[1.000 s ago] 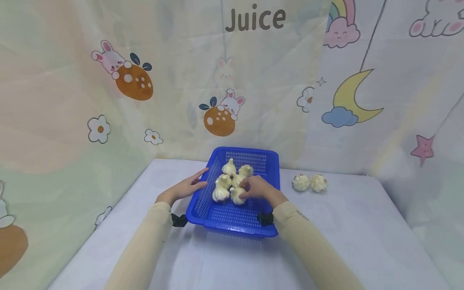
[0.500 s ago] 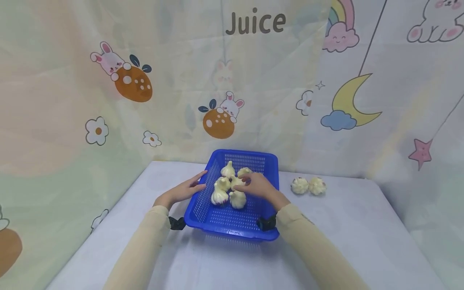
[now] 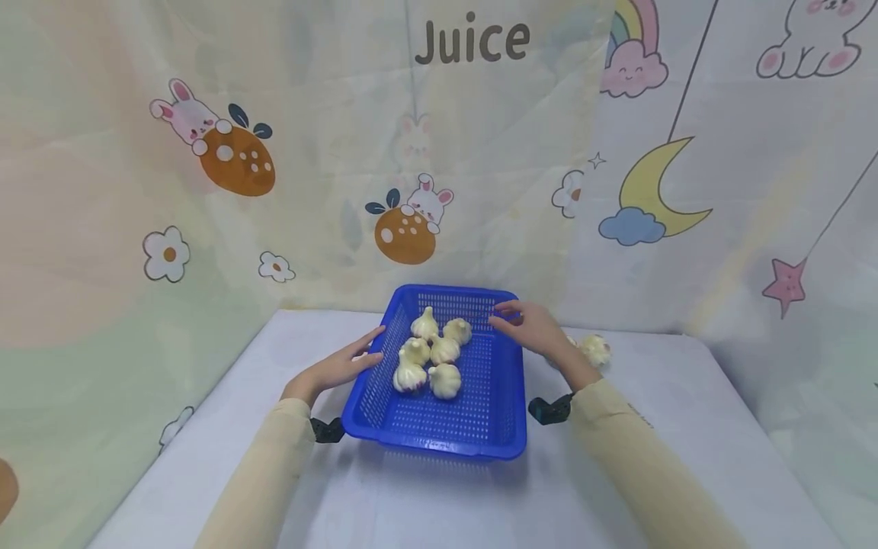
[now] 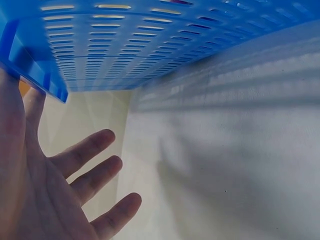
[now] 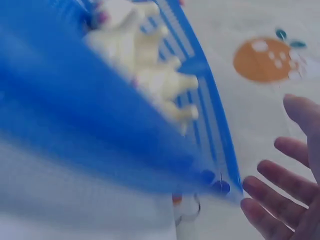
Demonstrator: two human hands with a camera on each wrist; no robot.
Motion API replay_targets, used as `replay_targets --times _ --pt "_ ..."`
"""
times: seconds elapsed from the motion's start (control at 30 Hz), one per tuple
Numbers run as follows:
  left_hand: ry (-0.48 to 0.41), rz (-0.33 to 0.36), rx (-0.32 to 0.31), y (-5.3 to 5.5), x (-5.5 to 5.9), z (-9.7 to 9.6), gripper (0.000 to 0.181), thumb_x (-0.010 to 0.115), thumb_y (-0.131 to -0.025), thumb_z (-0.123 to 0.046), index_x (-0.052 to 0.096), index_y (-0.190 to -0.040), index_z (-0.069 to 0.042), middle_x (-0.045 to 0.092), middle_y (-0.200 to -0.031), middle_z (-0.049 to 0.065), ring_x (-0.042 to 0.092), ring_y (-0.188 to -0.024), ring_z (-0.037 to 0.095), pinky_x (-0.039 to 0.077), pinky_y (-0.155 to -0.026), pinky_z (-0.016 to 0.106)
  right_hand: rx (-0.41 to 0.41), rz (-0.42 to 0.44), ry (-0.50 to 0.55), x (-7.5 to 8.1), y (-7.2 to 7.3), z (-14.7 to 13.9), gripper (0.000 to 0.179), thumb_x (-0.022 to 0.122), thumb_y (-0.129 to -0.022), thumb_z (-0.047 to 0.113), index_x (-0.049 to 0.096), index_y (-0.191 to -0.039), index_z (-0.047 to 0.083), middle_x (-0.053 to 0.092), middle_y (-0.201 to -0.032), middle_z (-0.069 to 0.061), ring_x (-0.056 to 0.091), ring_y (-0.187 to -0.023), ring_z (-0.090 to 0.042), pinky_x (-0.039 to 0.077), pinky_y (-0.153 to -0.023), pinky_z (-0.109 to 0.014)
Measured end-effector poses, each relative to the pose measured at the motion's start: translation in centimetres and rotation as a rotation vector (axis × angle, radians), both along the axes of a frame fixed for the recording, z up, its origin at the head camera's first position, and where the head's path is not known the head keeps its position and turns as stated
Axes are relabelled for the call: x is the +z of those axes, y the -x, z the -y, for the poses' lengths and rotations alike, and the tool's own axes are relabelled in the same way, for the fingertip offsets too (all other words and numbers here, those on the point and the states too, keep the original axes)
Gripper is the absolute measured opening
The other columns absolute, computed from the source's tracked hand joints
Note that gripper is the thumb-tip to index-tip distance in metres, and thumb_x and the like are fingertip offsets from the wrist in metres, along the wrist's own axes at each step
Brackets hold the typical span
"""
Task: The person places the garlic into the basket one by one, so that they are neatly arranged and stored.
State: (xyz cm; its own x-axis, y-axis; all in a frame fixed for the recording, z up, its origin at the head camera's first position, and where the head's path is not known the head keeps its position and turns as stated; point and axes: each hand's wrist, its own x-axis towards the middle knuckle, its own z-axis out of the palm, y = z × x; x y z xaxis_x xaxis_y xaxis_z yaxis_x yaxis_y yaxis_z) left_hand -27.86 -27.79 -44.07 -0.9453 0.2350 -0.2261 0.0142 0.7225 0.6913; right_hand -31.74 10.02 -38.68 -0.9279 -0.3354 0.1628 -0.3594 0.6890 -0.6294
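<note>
Several whitish garlic bulbs (image 3: 445, 380) sit grouped in the left part of a blue perforated plastic basket (image 3: 501, 446). My left hand (image 3: 336, 370) is at the basket's left rim. In the left wrist view, the thumb and one finger of that left hand (image 4: 40, 170) reach the rim, while the other fingers spread straight below it. Over the far right rim, my right hand (image 3: 538, 328) has loosely bent fingers and nothing in it. The right wrist view shows the right hand's fingers (image 5: 285, 190) apart beside the blurred basket (image 5: 220, 120).
More garlic (image 3: 595, 350) lies on the white table (image 3: 652, 412) right of the basket, partly hidden behind my right wrist. Dark wrist cameras (image 3: 551, 410) sit under both wrists. A printed cloth (image 3: 309, 137) hangs at the back and sides.
My right hand has left the garlic bulbs inside the basket, moving right and up to the far right rim. The left hand has stayed at the left rim.
</note>
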Motion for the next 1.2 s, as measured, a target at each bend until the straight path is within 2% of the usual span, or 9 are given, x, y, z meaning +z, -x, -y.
replay_targets --times 0.33,0.43,0.53,0.63,0.77,0.9,0.97,1.13,1.2 --pt "-0.053 0.013 -0.005 -0.2 -0.1 -0.1 0.063 0.042 -0.095 -0.056 0.011 -0.149 -0.048 0.019 -0.158 0.011 0.021 -0.143 0.042 0.020 -0.107 0.070 -0.365 0.042 -0.052 -2.2 -0.5 -7.3 0.077 0.032 -0.094 0.063 0.037 -0.143 0.005 0.048 -0.136 -0.027 0.049 -0.122 -0.045 0.043 -0.094 -0.059" --pt "-0.065 0.019 -0.001 -0.4 0.0 -0.2 0.062 0.042 -0.095 -0.055 0.011 -0.148 -0.049 0.018 -0.159 0.009 0.021 -0.143 0.041 0.019 -0.107 0.070 -0.508 0.124 -0.044 -3.2 -0.6 -9.1 0.086 0.024 -0.092 0.067 0.024 -0.148 0.001 0.033 -0.142 -0.035 0.043 -0.121 -0.053 0.039 -0.092 -0.065" --pt "-0.070 0.012 0.010 -0.3 -0.3 0.0 0.062 0.042 -0.094 -0.057 0.012 -0.147 -0.051 0.019 -0.159 0.008 0.021 -0.144 0.040 0.019 -0.108 0.070 -0.607 0.279 0.039 -4.3 -0.4 -10.6 0.099 0.019 -0.089 0.071 0.003 -0.149 -0.006 0.013 -0.143 -0.043 0.038 -0.120 -0.058 0.041 -0.095 -0.064" --pt "-0.072 0.009 0.014 -0.5 -0.2 0.1 0.062 0.042 -0.093 -0.058 0.012 -0.147 -0.051 0.019 -0.159 0.008 0.021 -0.144 0.040 0.018 -0.108 0.070 -0.646 0.460 0.228 -5.3 -0.1 -12.0 0.108 0.017 -0.087 0.074 -0.018 -0.143 -0.011 -0.003 -0.144 -0.045 0.038 -0.124 -0.055 0.046 -0.097 -0.053" --pt "-0.081 0.017 0.010 -0.8 0.0 0.1 0.062 0.042 -0.095 -0.056 0.011 -0.148 -0.049 0.017 -0.159 0.009 0.019 -0.144 0.040 0.018 -0.108 0.070 -0.685 0.633 0.441 -5.8 0.0 -13.1 0.112 0.020 -0.085 0.075 -0.029 -0.140 -0.009 0.006 -0.147 -0.041 0.053 -0.116 -0.041 0.054 -0.088 -0.036" --pt "-0.094 0.012 0.007 -0.8 -0.1 0.1 0.061 0.042 -0.095 -0.054 0.012 -0.148 -0.048 0.016 -0.160 0.009 0.018 -0.144 0.041 0.018 -0.108 0.070 -0.660 0.706 0.494 -5.4 0.2 -13.4 0.110 0.019 -0.086 0.074 -0.030 -0.139 -0.009 0.017 -0.147 -0.038 0.058 -0.101 -0.028 0.056 -0.084 -0.031" --pt "-0.095 0.006 0.014 -0.7 -0.1 0.0 0.061 0.043 -0.095 -0.054 0.012 -0.148 -0.049 0.016 -0.160 0.009 0.018 -0.144 0.041 0.019 -0.107 0.071 -0.627 0.730 0.539 -5.2 0.4 -13.6 0.108 0.019 -0.087 0.072 -0.031 -0.138 -0.009 0.012 -0.149 -0.038 0.055 -0.104 -0.028 0.053 -0.091 -0.032" --pt "-0.080 0.018 0.025 -0.5 -0.2 -0.1 0.061 0.043 -0.094 -0.055 0.012 -0.147 -0.051 0.015 -0.160 0.008 0.017 -0.145 0.040 0.017 -0.107 0.071 -0.604 0.784 0.598 -5.2 0.4 -14.0 0.105 0.023 -0.086 0.073 -0.014 -0.148 -0.003 0.007 -0.151 -0.036 0.044 -0.118 -0.031 0.048 -0.099 -0.035" --pt "-0.070 0.023 0.024 -0.4 -0.2 0.0 0.062 0.043 -0.094 -0.056 0.012 -0.147 -0.051 0.015 -0.160 0.008 0.017 -0.145 0.040 0.017 -0.107 0.072 -0.581 0.787 0.615 -5.3 0.3 -14.1 0.105 0.024 -0.087 0.072 -0.015 -0.148 -0.003 0.004 -0.152 -0.035 0.040 -0.122 -0.033 0.046 -0.102 -0.038"
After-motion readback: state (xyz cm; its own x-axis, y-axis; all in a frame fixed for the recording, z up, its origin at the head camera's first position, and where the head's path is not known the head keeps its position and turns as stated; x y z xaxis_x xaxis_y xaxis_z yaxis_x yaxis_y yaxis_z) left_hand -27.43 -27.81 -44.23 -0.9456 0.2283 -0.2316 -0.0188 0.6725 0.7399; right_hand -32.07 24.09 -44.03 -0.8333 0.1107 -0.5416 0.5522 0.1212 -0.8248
